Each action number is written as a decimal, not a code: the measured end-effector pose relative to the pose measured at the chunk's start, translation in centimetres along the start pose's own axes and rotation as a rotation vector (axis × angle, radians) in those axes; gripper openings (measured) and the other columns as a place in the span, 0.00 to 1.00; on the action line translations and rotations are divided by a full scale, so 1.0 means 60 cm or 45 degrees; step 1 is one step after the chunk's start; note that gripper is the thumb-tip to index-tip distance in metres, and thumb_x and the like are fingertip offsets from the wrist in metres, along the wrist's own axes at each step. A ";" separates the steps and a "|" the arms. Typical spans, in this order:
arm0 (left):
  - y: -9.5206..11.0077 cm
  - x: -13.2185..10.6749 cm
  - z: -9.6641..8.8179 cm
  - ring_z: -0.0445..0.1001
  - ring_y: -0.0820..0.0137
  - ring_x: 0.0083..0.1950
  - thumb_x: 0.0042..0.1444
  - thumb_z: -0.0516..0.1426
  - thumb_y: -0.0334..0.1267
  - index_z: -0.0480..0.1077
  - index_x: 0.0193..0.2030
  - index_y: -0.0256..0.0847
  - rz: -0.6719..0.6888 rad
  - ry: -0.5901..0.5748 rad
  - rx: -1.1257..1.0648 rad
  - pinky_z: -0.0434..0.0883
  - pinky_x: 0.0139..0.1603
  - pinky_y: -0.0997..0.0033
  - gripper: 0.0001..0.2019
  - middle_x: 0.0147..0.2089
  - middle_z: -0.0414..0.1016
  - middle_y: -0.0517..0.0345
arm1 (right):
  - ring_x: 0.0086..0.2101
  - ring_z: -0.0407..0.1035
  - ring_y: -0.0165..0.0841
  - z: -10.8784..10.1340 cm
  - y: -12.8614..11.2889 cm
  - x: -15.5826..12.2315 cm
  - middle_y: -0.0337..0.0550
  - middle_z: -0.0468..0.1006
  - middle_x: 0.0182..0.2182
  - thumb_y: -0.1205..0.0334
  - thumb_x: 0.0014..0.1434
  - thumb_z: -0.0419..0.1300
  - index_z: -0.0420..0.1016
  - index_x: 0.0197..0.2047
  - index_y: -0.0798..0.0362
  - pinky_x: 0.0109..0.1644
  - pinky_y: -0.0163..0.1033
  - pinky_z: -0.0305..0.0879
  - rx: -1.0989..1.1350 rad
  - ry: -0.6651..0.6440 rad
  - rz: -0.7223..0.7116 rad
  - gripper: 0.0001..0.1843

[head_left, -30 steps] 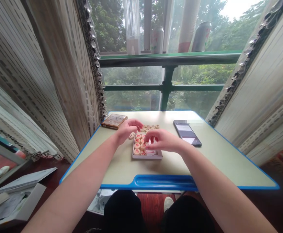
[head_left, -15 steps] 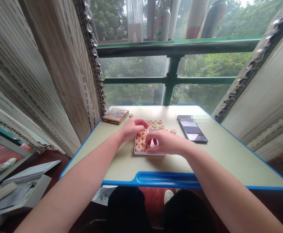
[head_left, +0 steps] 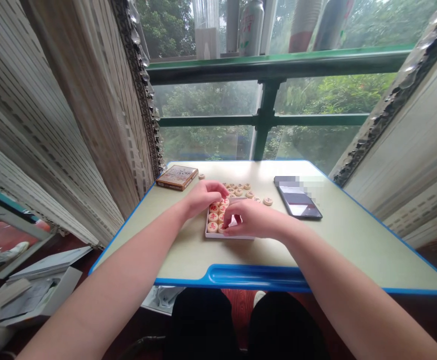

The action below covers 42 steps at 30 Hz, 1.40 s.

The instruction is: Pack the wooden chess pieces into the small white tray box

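Observation:
A shallow white box [head_left: 229,237] near the middle of the table holds rows of round wooden xiangqi pieces [head_left: 213,217] with red characters. My right hand [head_left: 254,218] reaches over the box, its thumb and fingers closed on a red xiangqi piece [head_left: 221,227] in the front row. At the box's far left corner is my left hand [head_left: 206,196], fingers curled in toward the thumb beside the upper pieces; whatever lies between its fingertips is hidden. Behind the box, several dark-lettered xiangqi pieces [head_left: 238,192] lie loose on the table. My right hand covers the box's right part.
A flat brown box [head_left: 177,177] lies at the table's back left, with a single piece [head_left: 202,176] beside it. On the right rests a smartphone [head_left: 298,198]. The table [head_left: 357,250] has a blue rim and a front groove [head_left: 256,275]. Curtains flank both sides.
My right hand has lowered the piece, which was tilted in its fingers, so that it sits flatter in the front row. My left hand stays nearly still. The view has shifted slightly.

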State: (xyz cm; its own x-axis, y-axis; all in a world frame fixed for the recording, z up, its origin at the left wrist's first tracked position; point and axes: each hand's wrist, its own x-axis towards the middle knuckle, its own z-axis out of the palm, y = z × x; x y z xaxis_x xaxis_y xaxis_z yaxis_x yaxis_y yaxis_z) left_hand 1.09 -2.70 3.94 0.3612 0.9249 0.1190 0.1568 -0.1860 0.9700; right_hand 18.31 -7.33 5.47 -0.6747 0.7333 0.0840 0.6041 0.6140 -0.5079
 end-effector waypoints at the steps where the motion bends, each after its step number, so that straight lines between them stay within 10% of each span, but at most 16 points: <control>1: 0.000 0.001 -0.001 0.69 0.71 0.30 0.34 0.54 0.30 0.74 0.26 0.37 0.020 0.016 0.000 0.66 0.32 0.71 0.10 0.25 0.73 0.59 | 0.29 0.66 0.29 0.000 0.000 0.000 0.39 0.76 0.30 0.63 0.48 0.65 0.75 0.27 0.53 0.33 0.34 0.60 0.001 -0.001 -0.010 0.03; 22: -0.003 0.006 -0.013 0.68 0.71 0.31 0.34 0.54 0.31 0.73 0.24 0.37 0.109 0.172 0.043 0.66 0.34 0.72 0.09 0.26 0.73 0.59 | 0.31 0.70 0.31 -0.005 0.006 0.000 0.40 0.79 0.30 0.70 0.49 0.60 0.82 0.29 0.51 0.35 0.34 0.63 0.088 -0.010 -0.131 0.09; 32: -0.011 0.010 -0.021 0.70 0.69 0.32 0.37 0.53 0.32 0.74 0.25 0.37 0.112 0.189 0.107 0.68 0.37 0.70 0.10 0.27 0.75 0.57 | 0.34 0.70 0.34 -0.026 0.055 0.015 0.45 0.77 0.34 0.67 0.54 0.55 0.79 0.32 0.54 0.41 0.38 0.65 0.065 0.766 0.298 0.10; 42: -0.026 0.016 -0.024 0.75 0.63 0.42 0.39 0.53 0.34 0.76 0.32 0.37 0.031 0.235 0.237 0.69 0.47 0.64 0.13 0.35 0.79 0.54 | 0.48 0.70 0.35 -0.027 0.117 0.013 0.48 0.77 0.46 0.78 0.52 0.48 0.77 0.47 0.56 0.52 0.36 0.62 -0.152 0.712 0.816 0.24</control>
State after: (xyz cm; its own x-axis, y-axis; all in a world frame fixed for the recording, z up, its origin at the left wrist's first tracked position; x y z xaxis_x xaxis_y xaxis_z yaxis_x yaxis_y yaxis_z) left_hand -0.11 -1.03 2.84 0.1957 0.9611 0.1951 0.3225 -0.2509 0.9127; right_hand 22.71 -1.99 3.34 0.1011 0.9661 0.2376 0.8592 0.0357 -0.5104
